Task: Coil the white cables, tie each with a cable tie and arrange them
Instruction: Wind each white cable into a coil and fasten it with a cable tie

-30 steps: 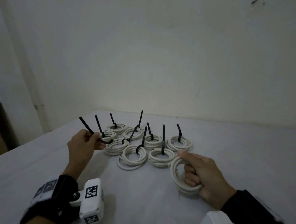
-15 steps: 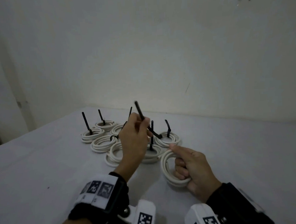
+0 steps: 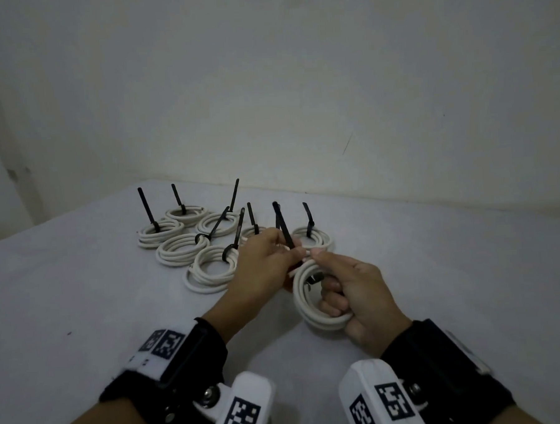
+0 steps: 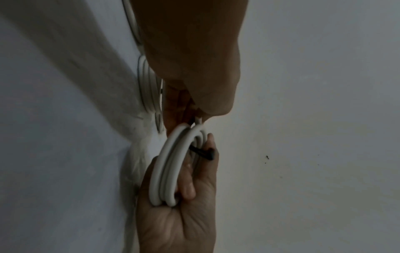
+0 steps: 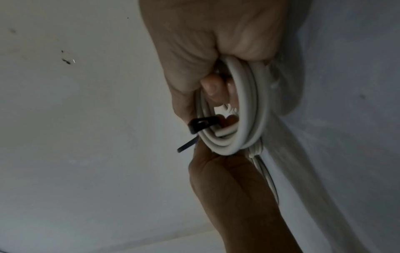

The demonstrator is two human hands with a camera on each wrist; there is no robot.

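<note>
The loose coil of thick white round cable [image 3: 312,302] stands on edge just above the pale table [image 3: 81,287], in front of the tied coils. A thin black plastic cable tie [image 3: 286,234] is threaded through its opening at the far, upper arc: the square head [image 5: 200,125] pokes out inside the ring, and the long tail rises steeply up and away from the person. The tie's long axis therefore crosses the cable bundle nearly at right angles, which is what closing the loop needs.

The right hand [image 3: 357,295] has its fingers curled through the ring, gripping the near, lower arc, with the thumb pressed on top beside the tie. The left hand [image 3: 262,268], directly left of the coil and nearer the tail, pinches the tie at the bundle's top.

Behind them lie eight tied white cable coils [image 3: 180,249], flat and close together, their black tie tails upright.
</note>
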